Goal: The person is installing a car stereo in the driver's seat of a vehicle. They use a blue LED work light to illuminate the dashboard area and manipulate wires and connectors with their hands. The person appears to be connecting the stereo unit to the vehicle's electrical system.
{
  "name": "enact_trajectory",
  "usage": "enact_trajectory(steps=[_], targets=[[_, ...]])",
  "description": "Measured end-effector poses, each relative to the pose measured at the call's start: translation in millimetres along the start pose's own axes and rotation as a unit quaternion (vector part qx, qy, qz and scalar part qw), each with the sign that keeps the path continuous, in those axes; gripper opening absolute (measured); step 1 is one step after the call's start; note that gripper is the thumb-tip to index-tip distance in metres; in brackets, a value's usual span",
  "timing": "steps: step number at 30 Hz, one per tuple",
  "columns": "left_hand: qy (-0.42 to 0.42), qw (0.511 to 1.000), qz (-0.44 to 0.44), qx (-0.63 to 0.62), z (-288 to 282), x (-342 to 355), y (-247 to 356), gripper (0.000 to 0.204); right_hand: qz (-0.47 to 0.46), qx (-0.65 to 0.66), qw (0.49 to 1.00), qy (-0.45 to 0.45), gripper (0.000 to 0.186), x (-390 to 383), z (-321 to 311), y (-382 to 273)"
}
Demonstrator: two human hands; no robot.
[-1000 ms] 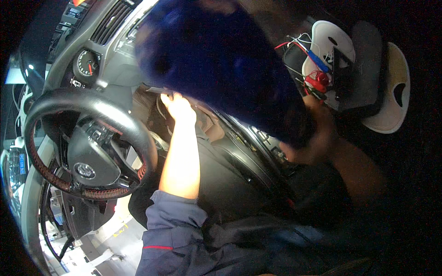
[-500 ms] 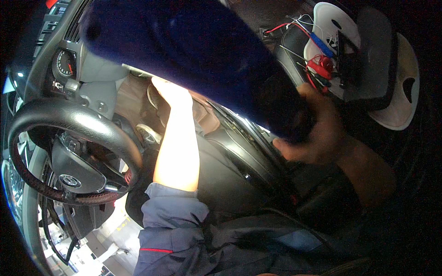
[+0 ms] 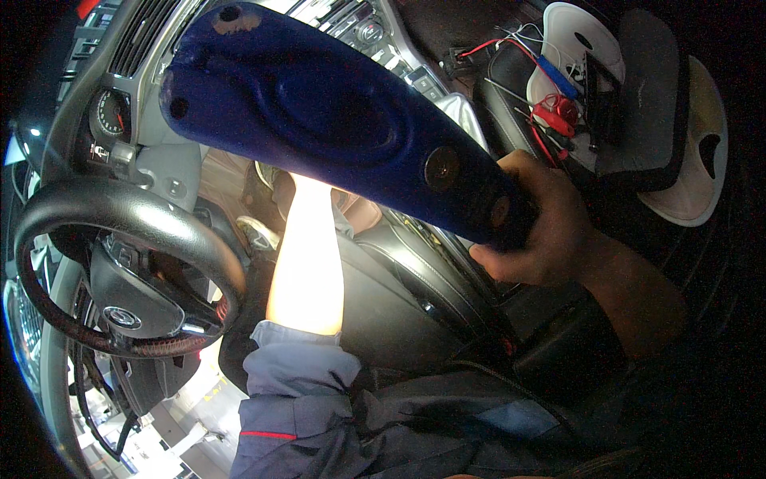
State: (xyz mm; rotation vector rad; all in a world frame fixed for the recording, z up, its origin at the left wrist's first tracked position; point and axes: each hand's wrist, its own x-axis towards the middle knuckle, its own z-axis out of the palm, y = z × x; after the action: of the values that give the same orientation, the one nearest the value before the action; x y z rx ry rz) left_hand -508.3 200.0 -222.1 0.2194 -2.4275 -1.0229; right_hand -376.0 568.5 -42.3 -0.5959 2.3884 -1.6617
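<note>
A long dark-blue work light (image 3: pixel 295 120) stretches diagonally across the upper middle, its back facing me with holes and two round metal discs. My right hand (image 3: pixel 550 227) is wrapped round its lower right end. Bright light falls from beneath it onto my left forearm. My left hand (image 3: pixel 311 190) reaches under the light, close to the area beside the driver's seat. Only its heel and wrist show, overexposed; the fingers are hidden, along with anything they may touch.
The steering wheel (image 3: pixel 132 195) is at left, below the instrument gauge (image 3: pixel 113 114). The centre console controls (image 3: pixel 369 33) show behind the light. On the right seat lie white panels with cut-outs (image 3: pixel 692 188), a dark flat case (image 3: pixel 646 96), a red coil (image 3: pixel 556 116), a blue-handled tool (image 3: pixel 556 73) and loose wires.
The work light has tilted and shifted, so its back now shows clearly and the console appears lit behind it. My left hand, partly visible before, is now mostly covered by the light.
</note>
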Motion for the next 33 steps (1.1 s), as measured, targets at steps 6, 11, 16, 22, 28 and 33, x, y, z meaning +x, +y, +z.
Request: enact_trajectory(steps=[6,11,16,22,28,33], targets=[[-0.028,0.999,-0.023,-0.007,-1,13,-10,0.033,0.021,0.034,0.999,-0.002,0.056,1,-2,-1],[-0.053,0.996,0.024,0.063,-4,9,-7,0.033,0.016,0.025,1.0,0.002,0.054,2,-5,-3],[-0.007,0.996,0.059,0.072,2,-5,-23,0.034,0.031,0.027,0.999,0.0,0.053,4,-6,-4],[0.042,0.97,0.187,0.15,6,8,-58,0.033,0.046,0.045,0.998,-0.018,0.053,4,-3,-2],[0.01,0.981,0.137,0.139,-6,8,-37,0.029,0.05,0.065,0.997,-0.002,0.056,6,0,0],[-0.002,0.992,0.08,0.096,-20,12,-1,0.025,-0.01,0.06,0.998,-0.034,0.049,17,7,5]])
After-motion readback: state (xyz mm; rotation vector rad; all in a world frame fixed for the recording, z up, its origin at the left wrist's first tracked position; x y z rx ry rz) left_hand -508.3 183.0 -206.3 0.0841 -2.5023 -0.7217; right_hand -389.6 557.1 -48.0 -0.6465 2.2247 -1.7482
